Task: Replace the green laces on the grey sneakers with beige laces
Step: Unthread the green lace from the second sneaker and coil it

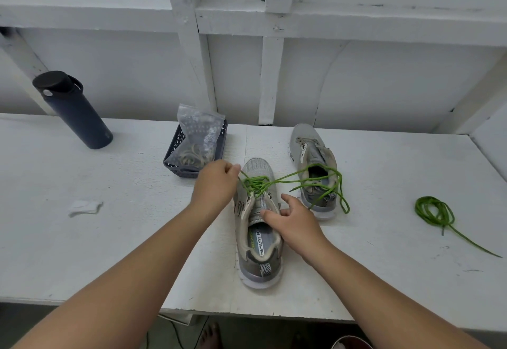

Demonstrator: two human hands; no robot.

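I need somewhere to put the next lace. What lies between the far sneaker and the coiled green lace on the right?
Bare table in the head view.

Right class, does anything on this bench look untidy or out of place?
A crumpled white scrap lies loose left of the near sneaker. A pulled-out green lace sprawls far right. The rest looks orderly.

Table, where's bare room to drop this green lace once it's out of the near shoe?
Bare room: the table left of the near shoe, between the tissue and the front edge; also between the far shoe and the coiled lace. Crowded: around the basket, both hands and the trailing lace.
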